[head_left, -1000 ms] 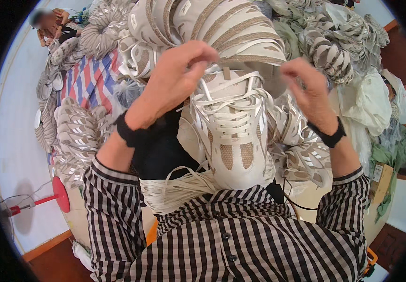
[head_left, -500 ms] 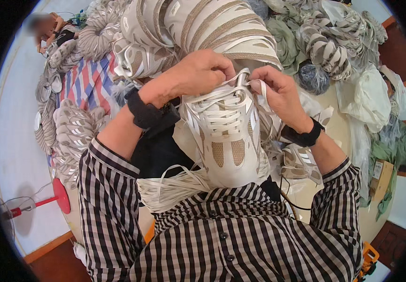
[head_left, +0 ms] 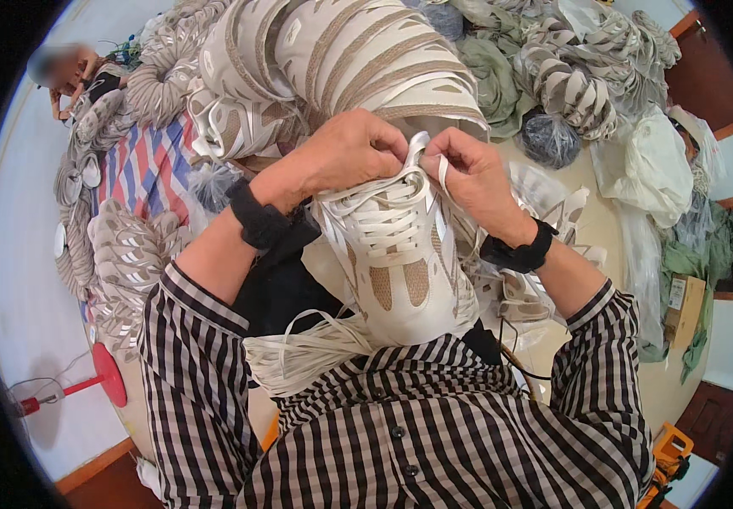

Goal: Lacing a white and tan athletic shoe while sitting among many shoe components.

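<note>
A cream and tan sneaker upper [head_left: 396, 297] lies in front of me, toe toward my body. White laces [head_left: 388, 229] criss-cross its front. My left hand [head_left: 349, 154] is closed at the upper's top left, fingertips pinching a shoelace beside the tongue [head_left: 418, 146]. On the other side of the tongue, my right hand [head_left: 475, 174] pinches the shoelace between thumb and forefinger, and a strand hangs from it. The curled fingers hide part of the lace. A bundle of loose white laces [head_left: 303, 352] rests on my lap, left of the toe.
A thick curved stack of shoe uppers [head_left: 375, 59] rises just beyond my hands. More uppers [head_left: 133, 254] are piled at the left. White plastic bags [head_left: 651, 170] and a small cardboard box [head_left: 685, 310] lie at the right. Another person [head_left: 78, 81] is at the far left.
My hands have come closer together around the tongue. The right hand has moved in toward it, and the strand it holds sits nearer the upper. The whole view has shifted slightly.
</note>
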Tool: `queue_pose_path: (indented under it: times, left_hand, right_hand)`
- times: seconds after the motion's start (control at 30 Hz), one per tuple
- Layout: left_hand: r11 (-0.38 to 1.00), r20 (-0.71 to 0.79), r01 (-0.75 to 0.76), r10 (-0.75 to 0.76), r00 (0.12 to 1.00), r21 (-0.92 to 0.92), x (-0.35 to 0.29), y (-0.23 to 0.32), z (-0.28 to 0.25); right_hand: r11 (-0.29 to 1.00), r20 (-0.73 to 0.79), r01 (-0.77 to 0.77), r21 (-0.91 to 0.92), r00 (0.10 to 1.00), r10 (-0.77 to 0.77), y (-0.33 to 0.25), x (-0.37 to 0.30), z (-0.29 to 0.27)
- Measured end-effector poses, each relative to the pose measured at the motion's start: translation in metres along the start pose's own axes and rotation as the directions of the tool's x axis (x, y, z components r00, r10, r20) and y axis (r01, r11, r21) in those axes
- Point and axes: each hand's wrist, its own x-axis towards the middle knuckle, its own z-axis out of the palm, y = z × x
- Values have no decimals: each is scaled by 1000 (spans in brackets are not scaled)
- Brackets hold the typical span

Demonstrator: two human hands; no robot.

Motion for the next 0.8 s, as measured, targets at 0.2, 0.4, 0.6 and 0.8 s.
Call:
queue_pose_path:
  times: [0.2,0.4,0.6,0.8]
  left_hand:
    - [990,-48,33,-26,998,139,1,3,2]
    - [907,-155,-182,256,954,379,-7,2,4]
    - [852,-235,-172,322,917,495,-71,8,-31]
    - [940,-433,260,-145,890,221,-165,-33,-50]
  right_hand:
    - [993,52,-67,96,997,63,-6,4,-3]
    - [932,150,-168,320,981,126,9,13,-13]
    - [811,160,-292,507,956,244,11,13,-14]
    - [914,40,-172,367,985,169,5,4,-3]
